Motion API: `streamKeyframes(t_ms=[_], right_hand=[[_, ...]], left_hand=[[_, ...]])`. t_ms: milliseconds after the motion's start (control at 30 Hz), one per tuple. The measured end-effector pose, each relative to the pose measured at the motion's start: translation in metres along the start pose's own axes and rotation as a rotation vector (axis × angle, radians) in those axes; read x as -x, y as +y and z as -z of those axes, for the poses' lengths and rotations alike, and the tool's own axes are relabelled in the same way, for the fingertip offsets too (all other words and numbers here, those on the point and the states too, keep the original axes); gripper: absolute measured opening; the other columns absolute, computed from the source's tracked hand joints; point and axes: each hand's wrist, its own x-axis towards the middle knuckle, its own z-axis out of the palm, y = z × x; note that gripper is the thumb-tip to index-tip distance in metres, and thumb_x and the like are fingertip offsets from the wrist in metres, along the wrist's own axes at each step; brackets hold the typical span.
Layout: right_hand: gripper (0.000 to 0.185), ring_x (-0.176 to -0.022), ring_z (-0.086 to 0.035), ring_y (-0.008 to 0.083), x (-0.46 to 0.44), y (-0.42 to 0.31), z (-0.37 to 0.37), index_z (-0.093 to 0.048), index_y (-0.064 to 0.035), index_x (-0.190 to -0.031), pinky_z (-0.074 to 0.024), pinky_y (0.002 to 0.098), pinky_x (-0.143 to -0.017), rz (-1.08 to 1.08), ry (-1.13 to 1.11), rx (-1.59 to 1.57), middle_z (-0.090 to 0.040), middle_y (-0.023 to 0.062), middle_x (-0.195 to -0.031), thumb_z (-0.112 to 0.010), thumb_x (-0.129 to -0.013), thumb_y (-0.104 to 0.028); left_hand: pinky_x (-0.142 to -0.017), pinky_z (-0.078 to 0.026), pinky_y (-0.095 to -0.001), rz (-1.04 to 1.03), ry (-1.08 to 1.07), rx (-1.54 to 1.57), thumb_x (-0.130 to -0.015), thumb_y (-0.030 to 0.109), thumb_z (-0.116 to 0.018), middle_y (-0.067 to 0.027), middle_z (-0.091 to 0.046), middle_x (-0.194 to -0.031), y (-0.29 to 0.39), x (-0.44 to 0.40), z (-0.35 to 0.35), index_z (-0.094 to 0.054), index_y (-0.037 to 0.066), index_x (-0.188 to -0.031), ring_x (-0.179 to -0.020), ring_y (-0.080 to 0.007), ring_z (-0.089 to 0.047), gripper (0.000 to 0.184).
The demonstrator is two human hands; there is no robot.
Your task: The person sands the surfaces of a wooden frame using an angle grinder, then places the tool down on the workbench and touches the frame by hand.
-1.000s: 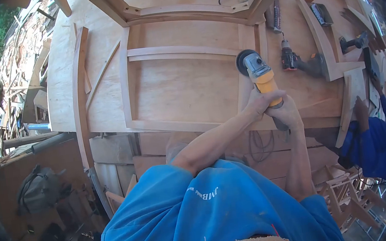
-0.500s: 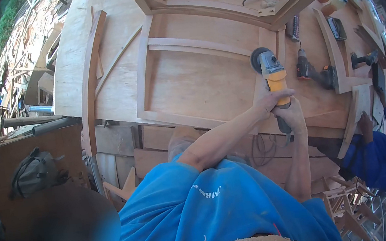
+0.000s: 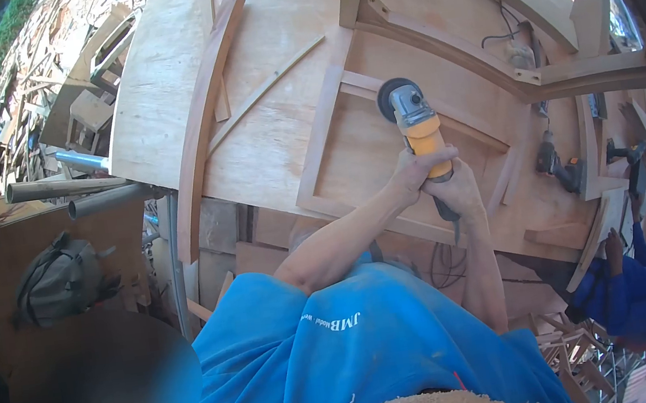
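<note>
A yellow and grey angle grinder (image 3: 425, 139) is held in both hands over the plywood bench top (image 3: 153, 118), with its black disc (image 3: 391, 101) pointed away from the body. Its rear part is gripped by the left hand (image 3: 420, 172), and its tail end is wrapped by the closed right hand (image 3: 460, 187) just beside it. Beneath the tool a flat wooden frame (image 3: 323, 136) is laid on the bench; its crossbar (image 3: 472, 125) is partly covered by the grinder, and whether the disc touches the wood cannot be told.

The far side is crowded by a large raised frame (image 3: 441, 43), by which part of the bench is blocked from view. To the left, a long curved beam (image 3: 207, 127) is laid across the near edge — its end left jutting past the bench — and a thin strip (image 3: 268, 93) is set at a slant beside it. To the right, a cordless drill (image 3: 552, 159) is laid on its side, with a second drill (image 3: 629, 155) placed farther out near more cut wood. A short offcut (image 3: 556, 237) is seen near the edge, close to a co-worker in blue (image 3: 625, 292). Below the bench a coiled cable (image 3: 447, 267) is hung; at far left a backpack (image 3: 62, 276) is seen near metal pipes (image 3: 107, 201).
</note>
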Motion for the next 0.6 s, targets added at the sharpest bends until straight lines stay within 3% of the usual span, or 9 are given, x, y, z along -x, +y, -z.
streamKeyframes(t_ms=[367,600], right_hand=[[0.074,-0.112,-0.075,0.0231,-0.040,-0.057,-0.070,-0.065,-0.0021,-0.138,-0.0575,0.0371,-0.098,-0.017,-0.076,0.083,-0.077,0.0142,-0.120,-0.090,-0.071,-0.022],[0.074,-0.115,-0.073,0.0214,-0.033,-0.068,-0.069,-0.065,-0.0021,-0.138,-0.0561,0.0361,-0.100,-0.066,-0.072,0.090,-0.075,0.0116,-0.122,-0.091,-0.072,-0.023]], left_hand=[[-0.089,-0.060,-0.0352,-0.039,0.018,0.088,-0.085,0.021,-0.089,-0.0076,-0.072,-0.110,0.074,0.013,0.064,-0.069,0.003,-0.116,-0.100,-0.0178,-0.072,0.041],[-0.090,-0.060,-0.0347,-0.025,0.012,0.058,-0.085,0.020,-0.089,-0.0068,-0.072,-0.110,0.072,0.017,0.064,-0.071,0.003,-0.117,-0.102,-0.0179,-0.072,0.041]])
